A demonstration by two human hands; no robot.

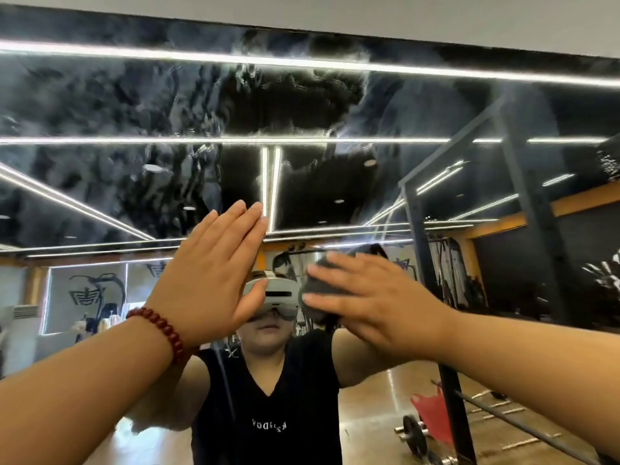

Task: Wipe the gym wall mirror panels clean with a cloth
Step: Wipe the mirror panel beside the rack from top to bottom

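Left hand: I see my left hand (pixel 214 273) raised flat against the mirror (pixel 134 105), fingers straight and close together, palm to the glass, holding nothing. A red bead bracelet (pixel 161 332) sits on that wrist.
Right hand: my right hand (pixel 375 303) is spread wide with fingers splayed, pressing a dark cloth (pixel 318 286) against the glass — only the cloth's left edge shows past my fingertips.
Cloth position: at about face height on the panel, just right of the left hand, the two hands close but apart.
Mirror surface: the upper part carries wet, cloudy smears and streaks, thickest above and left of my hands; a darker patch sits in the middle above them.
Reflections: long ceiling light strips (pixel 302 63) cross the glass; my own reflection stands behind the hands, in a black sleeveless top (pixel 268 414) and a grey headset (pixel 280 293).
In the way: my two forearms cover the lower corners of the view, and the hands hide most of the reflected head.
Around, right: a dark steel rack frame (pixel 523 203) shows in the mirror, with a barbell (pixel 503 417) on the wooden floor, a weight plate (pixel 414 434) and something red (pixel 432 414) beside it — I cannot tell what.
Around, left: a reflected wall with a dark graphic (pixel 89 290).
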